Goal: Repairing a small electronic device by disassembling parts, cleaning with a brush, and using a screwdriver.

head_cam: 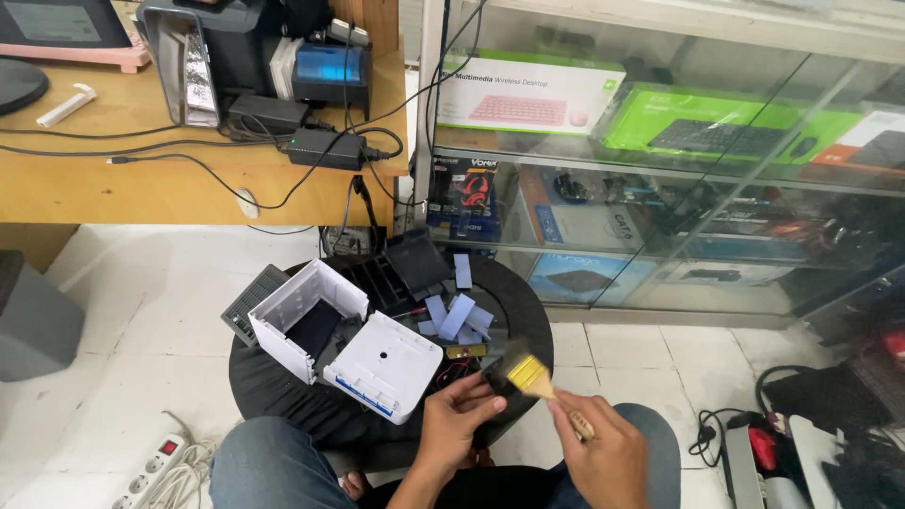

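Note:
My left hand [454,421] grips a small black part [502,388] at the near edge of a round black stool [528,311]. My right hand [601,445] holds a wooden-handled paintbrush [534,379], whose yellowish bristles rest against that black part. On the stool lies an opened white plastic housing [300,316], with its white lid [388,365] beside it. Several pale blue strips [456,314] and black plastic pieces [401,269] lie behind them.
A wooden desk [179,184] with a power adapter [325,148], cables and devices stands at the back left. A glass display case [660,170] with boxed keyboards fills the right. A white power strip [151,467] lies on the tiled floor. Cables and gear [801,443] sit at the lower right.

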